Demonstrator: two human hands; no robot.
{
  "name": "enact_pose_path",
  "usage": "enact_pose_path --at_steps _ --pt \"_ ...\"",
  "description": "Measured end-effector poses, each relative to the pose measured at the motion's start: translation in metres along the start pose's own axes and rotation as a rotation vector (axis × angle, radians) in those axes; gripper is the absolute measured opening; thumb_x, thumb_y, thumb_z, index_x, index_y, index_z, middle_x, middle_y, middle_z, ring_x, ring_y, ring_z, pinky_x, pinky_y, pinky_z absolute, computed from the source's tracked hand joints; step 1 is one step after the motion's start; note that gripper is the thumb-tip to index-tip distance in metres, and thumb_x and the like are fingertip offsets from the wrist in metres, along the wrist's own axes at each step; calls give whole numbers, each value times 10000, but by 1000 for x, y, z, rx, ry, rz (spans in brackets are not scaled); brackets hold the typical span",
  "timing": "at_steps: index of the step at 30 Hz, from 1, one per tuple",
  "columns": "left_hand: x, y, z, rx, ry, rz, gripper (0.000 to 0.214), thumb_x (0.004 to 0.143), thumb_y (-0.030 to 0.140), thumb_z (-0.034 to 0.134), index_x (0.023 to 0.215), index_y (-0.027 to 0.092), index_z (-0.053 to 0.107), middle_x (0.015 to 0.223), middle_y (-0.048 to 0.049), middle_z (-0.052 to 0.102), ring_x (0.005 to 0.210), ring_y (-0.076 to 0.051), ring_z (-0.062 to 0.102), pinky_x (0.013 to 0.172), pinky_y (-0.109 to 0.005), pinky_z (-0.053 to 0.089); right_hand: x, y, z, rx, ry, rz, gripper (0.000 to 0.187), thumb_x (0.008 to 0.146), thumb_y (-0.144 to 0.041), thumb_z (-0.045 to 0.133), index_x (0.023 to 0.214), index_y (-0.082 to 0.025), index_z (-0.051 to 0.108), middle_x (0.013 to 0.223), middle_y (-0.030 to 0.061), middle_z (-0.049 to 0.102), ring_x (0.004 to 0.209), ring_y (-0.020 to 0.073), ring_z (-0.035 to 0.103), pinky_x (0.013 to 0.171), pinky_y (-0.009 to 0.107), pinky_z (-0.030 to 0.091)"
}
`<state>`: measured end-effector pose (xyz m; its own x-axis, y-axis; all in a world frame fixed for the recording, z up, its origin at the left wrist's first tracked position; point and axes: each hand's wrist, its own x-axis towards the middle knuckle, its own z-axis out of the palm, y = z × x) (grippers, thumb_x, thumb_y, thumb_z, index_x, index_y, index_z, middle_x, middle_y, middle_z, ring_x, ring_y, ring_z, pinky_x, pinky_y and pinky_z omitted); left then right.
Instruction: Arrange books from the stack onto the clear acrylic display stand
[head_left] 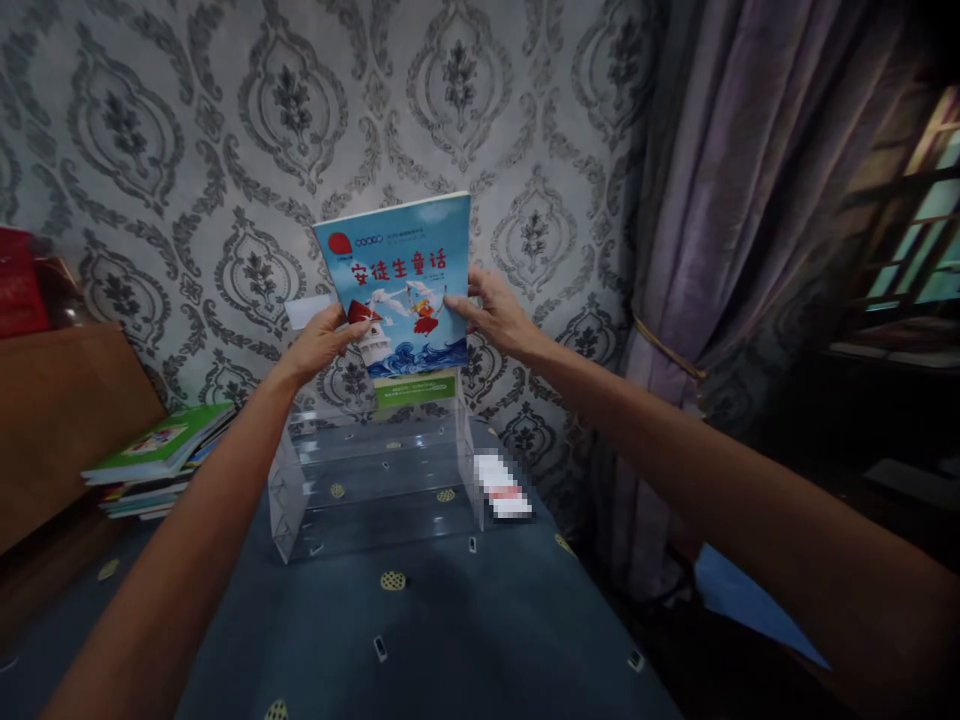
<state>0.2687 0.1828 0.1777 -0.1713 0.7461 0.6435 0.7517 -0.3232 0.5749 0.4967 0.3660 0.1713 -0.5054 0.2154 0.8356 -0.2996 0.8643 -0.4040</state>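
Book (409, 290): held up with a slight tilt, cover facing the wearer, above the clear rack (289, 505) on the tabletop (465, 650).
Left grip (319, 345): pinched round the lower left edge, thumb on the cover.
Right grip (496, 312): pinched at the right edge, thumb in front.
Green strip (416, 391): just below the book; what it belongs to is unclear.
Good handling: even pressure, light thumbs, bottom edge level.

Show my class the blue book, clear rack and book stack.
Blue book (403, 287): head view, middle of the front cover.
Clear rack (289, 498): head view, side panel at picture left.
Book stack (156, 450): head view, top book's green cover.
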Motion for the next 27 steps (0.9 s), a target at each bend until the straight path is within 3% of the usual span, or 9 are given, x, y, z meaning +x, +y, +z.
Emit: enact_pose_path --at_steps 6,11,16,27 --pt "14 -20 11 -119 -2 -43 462 746 513 694 1050 166 662 1060 -74 686 809 -166 571 495 -205 413 11 20 0 187 -108 126 395 892 -504 646 1190 -265 547 1021 40 680 755 182 679 452 241 562" --pt "23 -26 14 -206 1 -82 480 743 503 708 1085 171 651 994 -56 678 777 -159 593 527 -223 486 23 36 4 254 -105 167 377 901 -494 646 1158 -249 518 872 22 695 652 169 664 420 246 551" --pt "30 -30 14 -241 8 -94 486 720 491 736 1070 164 654 1025 -71 687 780 -164 609 527 -232 508 28 44 10 257 -75 172 369 893 -516 662 1111 -253 523 834 14 690 628 155 644 422 244 549" --pt "29 -38 14 -169 -16 -49 503 720 537 718 1052 162 666 955 -47 660 809 -176 593 554 -230 494 17 58 19 217 -18 137 405 888 -586 635 1104 -262 522 981 26 706 700 160 655 415 233 548"
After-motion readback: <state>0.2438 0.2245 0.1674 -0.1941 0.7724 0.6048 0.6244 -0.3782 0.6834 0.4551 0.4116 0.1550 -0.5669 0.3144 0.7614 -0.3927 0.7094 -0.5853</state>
